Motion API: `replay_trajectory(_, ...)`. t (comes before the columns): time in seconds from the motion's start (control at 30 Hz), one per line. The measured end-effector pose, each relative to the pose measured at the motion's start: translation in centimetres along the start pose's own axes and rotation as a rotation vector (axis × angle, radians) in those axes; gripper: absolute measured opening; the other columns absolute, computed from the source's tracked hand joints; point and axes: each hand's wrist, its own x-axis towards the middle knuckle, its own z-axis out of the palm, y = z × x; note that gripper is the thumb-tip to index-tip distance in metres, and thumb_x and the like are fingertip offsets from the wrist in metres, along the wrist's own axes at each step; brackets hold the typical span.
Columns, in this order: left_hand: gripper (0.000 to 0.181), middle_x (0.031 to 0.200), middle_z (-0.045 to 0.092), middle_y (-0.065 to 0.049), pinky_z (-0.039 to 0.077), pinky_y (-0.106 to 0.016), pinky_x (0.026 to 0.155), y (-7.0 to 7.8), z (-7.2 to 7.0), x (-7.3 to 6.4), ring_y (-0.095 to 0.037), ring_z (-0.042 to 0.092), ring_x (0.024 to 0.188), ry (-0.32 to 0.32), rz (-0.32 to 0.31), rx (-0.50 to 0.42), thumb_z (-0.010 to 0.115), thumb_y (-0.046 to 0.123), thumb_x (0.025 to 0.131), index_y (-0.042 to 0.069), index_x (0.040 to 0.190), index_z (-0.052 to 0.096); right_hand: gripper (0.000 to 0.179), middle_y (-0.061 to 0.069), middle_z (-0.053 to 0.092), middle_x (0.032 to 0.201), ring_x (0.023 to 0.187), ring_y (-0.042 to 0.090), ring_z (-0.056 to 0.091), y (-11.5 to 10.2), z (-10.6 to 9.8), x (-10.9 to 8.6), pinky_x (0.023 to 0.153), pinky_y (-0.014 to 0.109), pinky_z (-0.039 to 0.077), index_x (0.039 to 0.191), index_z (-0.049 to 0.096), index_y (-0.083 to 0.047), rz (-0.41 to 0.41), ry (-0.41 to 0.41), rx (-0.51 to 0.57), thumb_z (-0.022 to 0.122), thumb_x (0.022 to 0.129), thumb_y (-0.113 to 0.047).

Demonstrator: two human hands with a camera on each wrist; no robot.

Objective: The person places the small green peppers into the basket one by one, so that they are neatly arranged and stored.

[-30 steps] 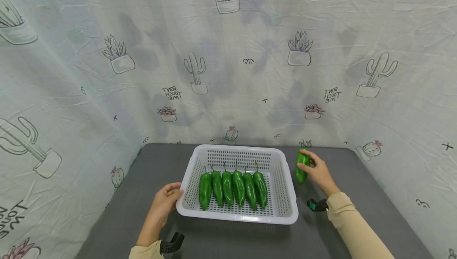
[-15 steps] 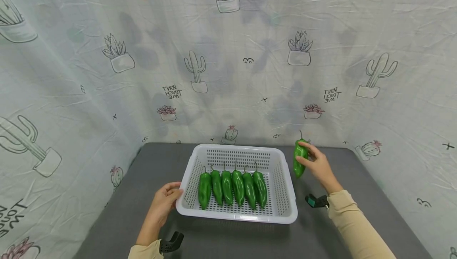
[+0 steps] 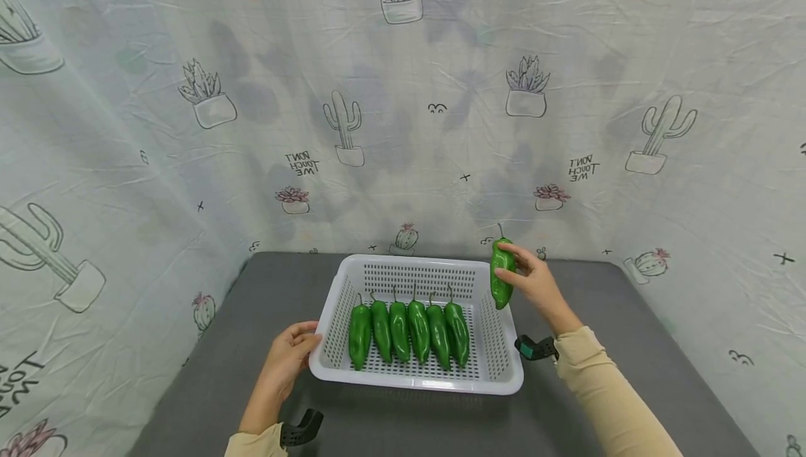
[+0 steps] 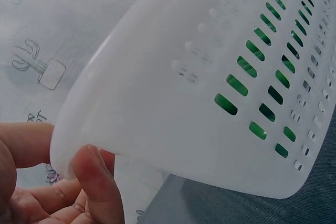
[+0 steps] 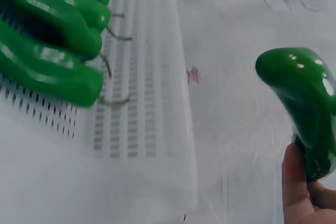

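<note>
A white slotted plastic basket point(image 3: 415, 382) stands on the dark table. Inside it, several green peppers point(image 3: 419, 332) lie side by side, stems toward the far wall. My left hand point(image 3: 291, 357) holds the basket's left rim; in the left wrist view the thumb and a finger pinch the rim edge of the basket point(image 4: 142, 114). Between the thumb and fingers of my right hand point(image 3: 536, 283) is another green pepper point(image 3: 501, 278), raised near the basket's right wall with its stem up. The right wrist view shows this pepper point(image 5: 304, 95) apart from the basket.
The grey tabletop point(image 3: 390, 422) extends around the basket. A pale cloth point(image 3: 415, 128) printed with cactus drawings hangs behind it and on both sides. Each wrist wears a black strap, such as the right wrist strap point(image 3: 535, 348).
My right hand has lifted the green pepper and carried it left, from beside the basket to its right wall. My left hand stays on the rim, and the peppers inside lie as before.
</note>
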Motion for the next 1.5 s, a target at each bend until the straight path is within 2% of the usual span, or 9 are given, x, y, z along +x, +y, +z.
replay_trajectory(0.17,0.036,0.105,0.064,-0.011,0.05,-0.027,0.07,0.0,0.0,0.0,-0.014,0.062,0.089,0.003,0.002,0.006,0.054,0.006,0.094,-0.003,0.129,0.047,0.053,0.025,0.053,0.127,0.113,0.035,0.052,-0.7,1.6,0.5,0.076,0.029,0.05,0.141,0.043,-0.007,-0.013,-0.048,-0.07,0.062,0.093,-0.021)
replay_trajectory(0.37,0.036,0.104,0.064,-0.01,0.05,-0.027,0.07,0.0,0.0,0.0,-0.013,0.062,0.089,0.005,-0.002,0.005,0.054,0.006,0.094,-0.003,0.129,0.047,0.052,0.024,0.054,0.125,0.109,0.039,0.054,-1.0,3.3,0.7,0.075,0.036,0.051,0.138,0.047,-0.007,0.02,-0.124,-0.175,0.064,0.091,-0.022)
replay_trajectory(0.53,0.036,0.109,0.063,-0.015,0.05,-0.026,0.07,0.1,0.0,-0.1,-0.015,0.062,0.091,0.005,0.002,0.011,0.054,0.006,0.094,-0.003,0.129,0.048,0.049,0.02,0.052,0.131,0.117,0.041,0.051,-1.0,4.4,0.7,0.084,0.048,0.049,0.135,0.051,-0.012,0.092,-0.176,-0.311,0.065,0.089,-0.024)
replay_trajectory(0.7,0.036,0.111,0.063,-0.016,0.05,-0.027,0.069,0.2,0.0,-0.1,-0.016,0.062,0.091,0.002,0.004,0.01,0.055,0.006,0.094,-0.003,0.129,0.048,0.049,0.018,0.053,0.131,0.098,0.03,0.06,-0.5,5.2,0.7,0.077,0.044,0.05,0.133,0.054,-0.012,0.14,-0.211,-0.429,0.067,0.087,-0.024)
replay_trajectory(0.9,0.036,0.109,0.063,-0.014,0.05,-0.026,0.069,0.2,0.0,-0.1,-0.014,0.062,0.09,0.002,0.002,0.009,0.054,0.006,0.094,-0.004,0.129,0.048,0.045,0.02,0.052,0.134,0.105,0.034,0.059,-0.6,6.1,0.3,0.079,0.045,0.049,0.128,0.057,-0.007,0.157,-0.271,-0.482,0.069,0.085,-0.015)
replay_trajectory(1.13,0.036,0.108,0.064,-0.014,0.05,-0.027,0.07,0.1,0.1,0.0,-0.015,0.062,0.09,0.004,0.003,0.0,0.055,0.006,0.094,-0.004,0.129,0.048,0.042,0.021,0.059,0.124,0.106,0.032,0.058,-0.4,6.9,-0.1,0.079,0.042,0.05,0.119,0.062,0.0,0.126,-0.312,-0.569,0.072,0.079,-0.007)
replay_trajectory(1.3,0.036,0.107,0.064,-0.013,0.05,-0.027,0.069,0.1,0.1,-0.1,-0.014,0.062,0.089,0.006,0.002,0.006,0.055,0.006,0.094,-0.004,0.128,0.048,0.039,0.02,0.063,0.115,0.09,0.025,0.061,-0.2,7.5,-0.2,0.071,0.036,0.051,0.114,0.064,0.001,0.171,-0.336,-0.637,0.074,0.076,-0.005)
replay_trajectory(1.5,0.036,0.104,0.064,-0.011,0.05,-0.027,0.069,0.1,0.0,0.0,-0.014,0.062,0.089,0.005,0.001,0.001,0.055,0.006,0.094,-0.003,0.128,0.048,0.039,0.02,0.066,0.108,0.088,0.026,0.062,0.4,8.3,-0.2,0.071,0.036,0.053,0.109,0.066,0.003,0.198,-0.343,-0.732,0.074,0.072,-0.002)
